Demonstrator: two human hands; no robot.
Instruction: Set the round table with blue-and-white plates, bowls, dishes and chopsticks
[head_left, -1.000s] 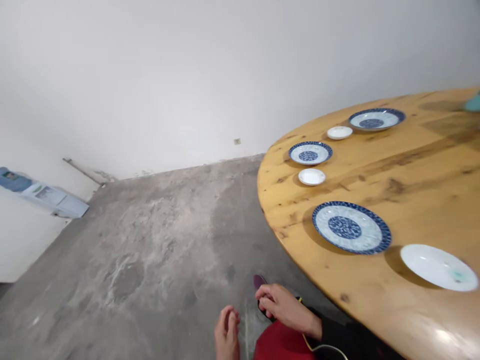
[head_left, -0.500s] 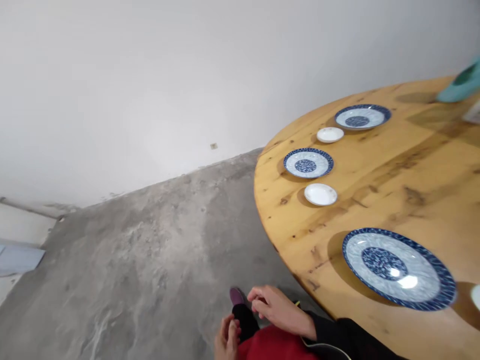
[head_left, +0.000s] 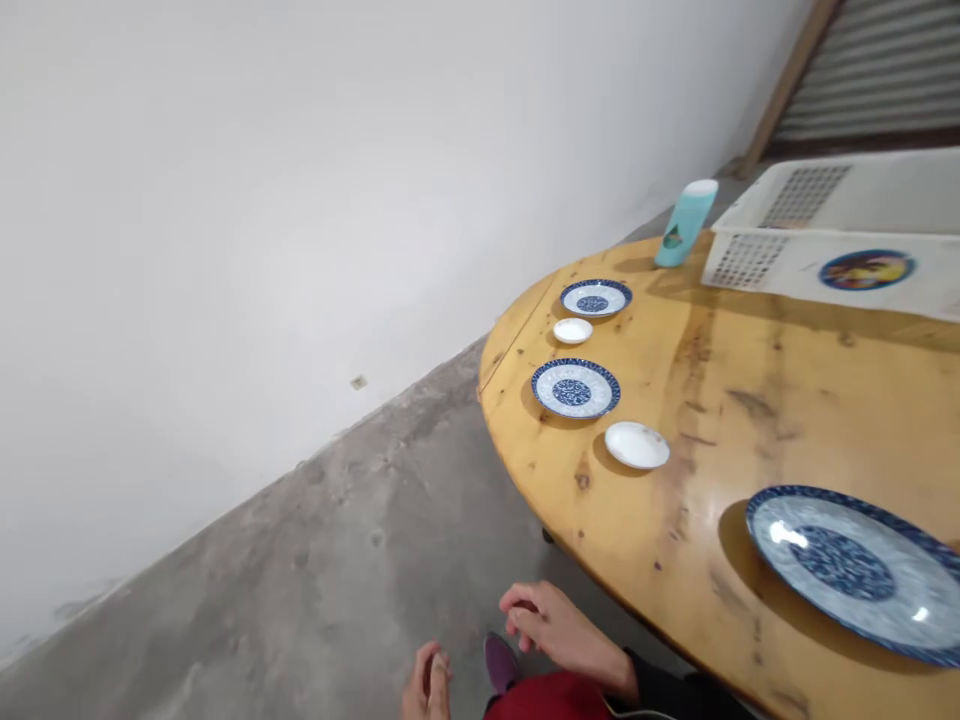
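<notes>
Head view: your left hand (head_left: 426, 685) and right hand (head_left: 551, 625) hang low over the mottled grey floor (head_left: 337, 600), fingers loosely curled, gripping nothing. The table (head_left: 825, 420) has its curved edge between your right hand and the near plate (head_left: 855, 570), which is cut off at right. Further along the rim: white dish (head_left: 637, 445), middle plate (head_left: 576, 388), smaller-looking dish (head_left: 572, 331), far plate (head_left: 596, 298). Beyond, a turquoise bottle (head_left: 686, 222) stands beside a white basket (head_left: 795, 262), gridded, oval picture on its side. Plates round, glossy, blue-patterned rims and centres; tabletop knotty yellow wood; wall (head_left: 262, 200) smooth, pale; ribbed grey panel (head_left: 877, 70) behind
</notes>
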